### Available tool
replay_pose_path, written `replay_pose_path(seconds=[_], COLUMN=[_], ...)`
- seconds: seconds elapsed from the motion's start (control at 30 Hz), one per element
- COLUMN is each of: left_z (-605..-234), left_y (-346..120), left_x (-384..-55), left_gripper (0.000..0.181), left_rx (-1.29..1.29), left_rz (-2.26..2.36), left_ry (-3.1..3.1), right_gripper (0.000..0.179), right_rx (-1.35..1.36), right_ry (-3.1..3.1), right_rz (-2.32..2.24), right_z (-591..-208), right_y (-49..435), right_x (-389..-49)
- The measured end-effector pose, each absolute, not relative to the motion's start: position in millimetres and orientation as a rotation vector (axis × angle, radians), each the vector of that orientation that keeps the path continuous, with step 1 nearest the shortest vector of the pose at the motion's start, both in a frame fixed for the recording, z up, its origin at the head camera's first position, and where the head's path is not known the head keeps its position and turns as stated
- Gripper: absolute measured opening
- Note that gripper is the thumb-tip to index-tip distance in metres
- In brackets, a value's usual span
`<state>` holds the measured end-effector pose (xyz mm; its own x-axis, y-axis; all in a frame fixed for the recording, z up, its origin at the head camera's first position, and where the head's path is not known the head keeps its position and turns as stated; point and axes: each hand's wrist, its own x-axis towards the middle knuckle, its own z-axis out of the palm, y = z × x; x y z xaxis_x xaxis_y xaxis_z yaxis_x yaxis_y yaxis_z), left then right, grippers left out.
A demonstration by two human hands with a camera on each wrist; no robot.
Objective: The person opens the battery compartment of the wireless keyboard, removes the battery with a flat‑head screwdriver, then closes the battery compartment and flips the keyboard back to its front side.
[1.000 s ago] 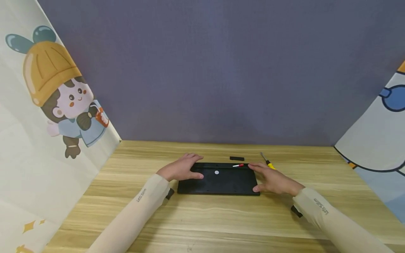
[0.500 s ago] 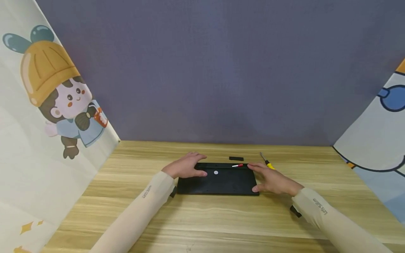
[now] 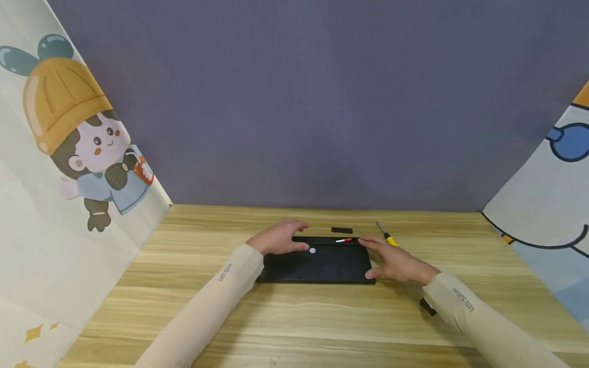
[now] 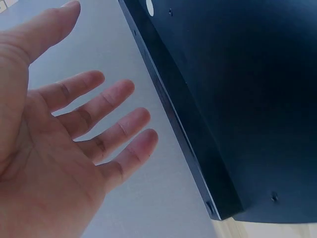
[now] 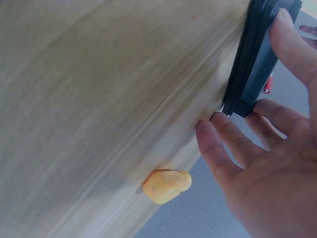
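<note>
Here, the black board (image 3: 322,265) lies near the left hand's (image 3: 278,238) spread fingers, its end gripped by the right hand (image 3: 397,260)

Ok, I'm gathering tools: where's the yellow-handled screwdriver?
In the head view, the yellow-handled screwdriver lies by the far right corner of the flat black panel, just beyond the right hand.

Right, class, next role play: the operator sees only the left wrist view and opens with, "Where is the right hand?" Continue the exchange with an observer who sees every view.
Observer: The right hand holds the right end of the black panel.
Operator: Is anything lying near that hand?
Observer: A yellow-handled screwdriver, just beyond it.
Operator: And past the panel's far edge?
Observer: A small black strip, lying apart from the panel on the wooden table.
</note>
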<state>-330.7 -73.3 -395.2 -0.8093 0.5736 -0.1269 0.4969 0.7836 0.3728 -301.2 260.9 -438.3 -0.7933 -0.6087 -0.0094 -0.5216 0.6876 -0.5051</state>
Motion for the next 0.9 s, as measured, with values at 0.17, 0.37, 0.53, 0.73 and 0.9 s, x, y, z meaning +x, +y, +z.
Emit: replay_pose_path(seconds=[0.17, 0.37, 0.53, 0.73, 0.9], left_z=[-394.9, -393.5, -394.3, -397.2, -400.5], left_y=[-68.2, -62.5, -57.4, -49.9, -41.7], left_x=[-334.2, -337.1, -339.8, -343.9, -345.7], left_gripper=[0.064, 0.063, 0.063, 0.063, 0.063], left_rx=[0.837, 0.838, 0.836, 0.858, 0.890], left_rz=[0.480, 0.480, 0.471, 0.464, 0.461], left_ry=[2.726, 2.711, 2.706, 2.697, 2.690], right_gripper=[0.089, 0.089, 0.089, 0.089, 0.088], right_rx=[-0.919, -0.920, -0.909, -0.917, -0.920], right_ry=[2.719, 2.714, 2.717, 2.721, 2.725], right_rz=[-0.734, -0.739, -0.729, -0.723, -0.720], right_z=[-437.6, -436.7, -437.7, -438.2, -438.1], right_y=[260.4, 259.6, 259.4, 259.5, 258.8], right_x=[-300.9, -299.7, -299.8, -299.9, -300.0])
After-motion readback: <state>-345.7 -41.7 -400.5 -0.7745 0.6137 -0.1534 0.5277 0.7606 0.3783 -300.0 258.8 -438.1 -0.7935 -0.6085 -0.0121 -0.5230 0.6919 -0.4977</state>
